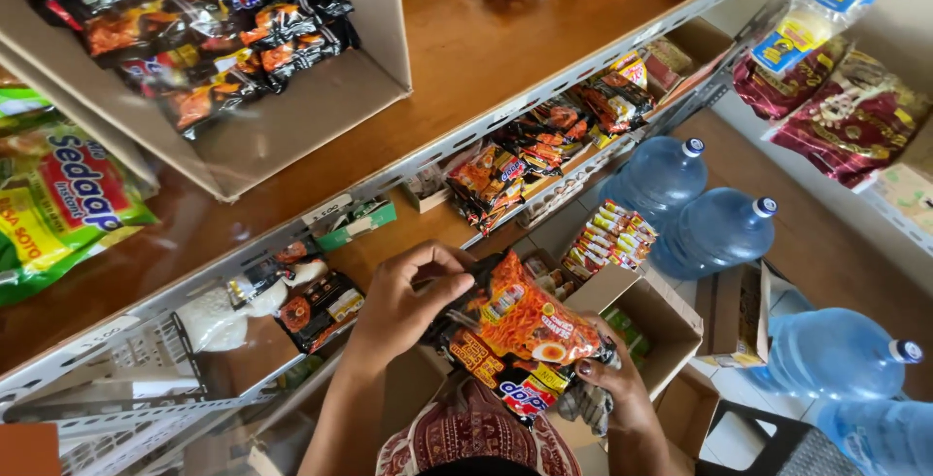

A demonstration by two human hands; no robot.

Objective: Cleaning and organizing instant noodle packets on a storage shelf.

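The left hand (403, 303) reaches forward from the bottom of the view with its forearm angled up and its fingers curled over the top edge of a bundle of noodle packets (520, 335), gripping it from above. The right hand (612, 384) comes in lower with the wrist bent and cups the underside of the same bundle, its dark-nailed fingers closed against the wrappers. The orange and black packets are held between both hands, in the air just above an open cardboard box (656, 325) and in front of the person's patterned red garment (476, 432).

At far left, green packets (53, 204) lie on the brown wooden top shelf (466, 49). Beside them a large open carton (282, 117) holds dark packets with orange print. A grey metal shelf rail (408, 170) runs diagonally across the view. Under it, a lower shelf carries a white bag (209, 321), then further orange packets (530, 155) in rows. To the right, blue water jugs with white caps (719, 228) stand on the brown floor (826, 253). At far right, dark red packets (846, 112) sit on another shelf.
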